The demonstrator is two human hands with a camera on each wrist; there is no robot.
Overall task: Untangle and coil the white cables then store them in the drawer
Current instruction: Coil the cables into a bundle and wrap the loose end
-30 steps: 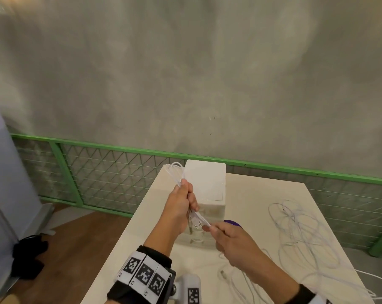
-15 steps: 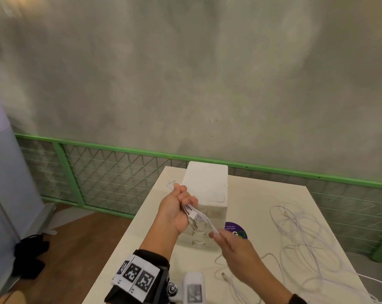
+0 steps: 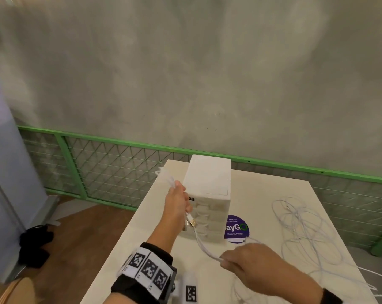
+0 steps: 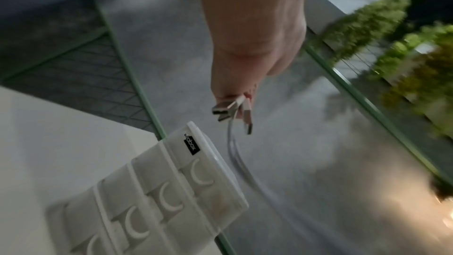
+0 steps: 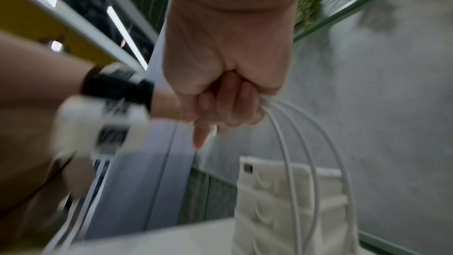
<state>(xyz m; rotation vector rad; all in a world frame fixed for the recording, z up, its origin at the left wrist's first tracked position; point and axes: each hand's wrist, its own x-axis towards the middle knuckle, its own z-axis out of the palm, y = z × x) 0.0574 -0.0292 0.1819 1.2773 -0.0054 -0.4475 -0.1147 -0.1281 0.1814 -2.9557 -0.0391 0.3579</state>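
Observation:
My left hand (image 3: pixel 179 199) grips a folded bundle of white cables (image 3: pixel 166 177) beside the white drawer unit (image 3: pixel 207 185). The loops stick out above the fist. Several USB plugs (image 3: pixel 191 222) hang below the hand (image 4: pixel 245 77), and the plugs (image 4: pixel 232 110) show clearly in the left wrist view. From there the strands (image 3: pixel 202 244) run down to my right hand (image 3: pixel 231 260), which holds them low over the table. In the right wrist view that hand (image 5: pixel 230 102) is a fist around the strands (image 5: pixel 294 152). The drawers (image 4: pixel 152 191) look closed.
A loose tangle of white cables (image 3: pixel 306 233) lies on the right part of the white table (image 3: pixel 262 194). A purple round sticker (image 3: pixel 236 230) lies beside the drawer unit. A green mesh railing (image 3: pixel 119 170) runs behind the table, and the table's left edge drops to a wooden floor.
My right hand has slid down and toward me along the strands, away from the left hand. The left hand shifted slightly up and back beside the drawer unit, keeping its grip.

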